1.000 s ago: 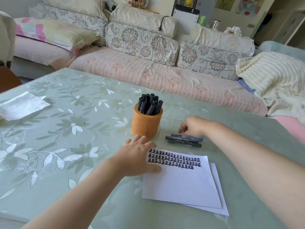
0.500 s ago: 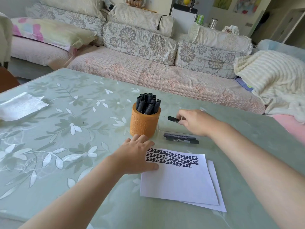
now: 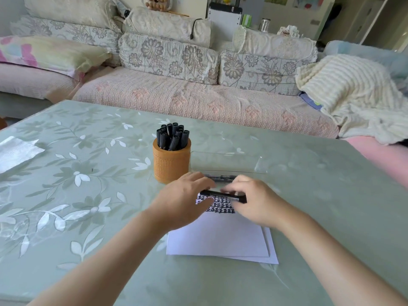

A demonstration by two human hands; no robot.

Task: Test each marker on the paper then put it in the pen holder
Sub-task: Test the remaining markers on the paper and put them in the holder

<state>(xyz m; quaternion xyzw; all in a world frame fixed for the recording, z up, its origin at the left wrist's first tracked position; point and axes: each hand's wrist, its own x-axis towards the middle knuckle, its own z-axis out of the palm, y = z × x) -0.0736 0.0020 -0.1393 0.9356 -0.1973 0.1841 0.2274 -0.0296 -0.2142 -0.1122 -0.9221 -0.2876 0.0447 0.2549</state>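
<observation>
The slim black marker (image 3: 221,195) lies almost level, its long axis running left to right across the person's body, and hovers just above the top edge of the white sheet of paper (image 3: 218,237), over the rows of black test marks. The right hand (image 3: 256,202) grips the marker's right half, with fingers curled over the barrel and the right tip poking out near the knuckles. The left hand (image 3: 183,203) sits at the marker's free left end, fingers reaching toward it. Motion blur hides whether they pinch that end yet or only touch it.

That end-to-end line is probably what the coming move depends on. With each hand at an opposite end of the barrel, a straight pull along the axis should take the cap off. The left hand is the nearer one for that, since the right already carries the body.

The round orange textured pen holder (image 3: 171,164) stands on the pale green floral desk (image 3: 88,195), beyond and slightly left of the left hand. It is already crowded with upright black markers. Just beyond the two hands, the remaining loose black markers (image 3: 220,178) lie on the desk in front of a clear plastic tray (image 3: 227,161), parallel to the held one.
</observation>
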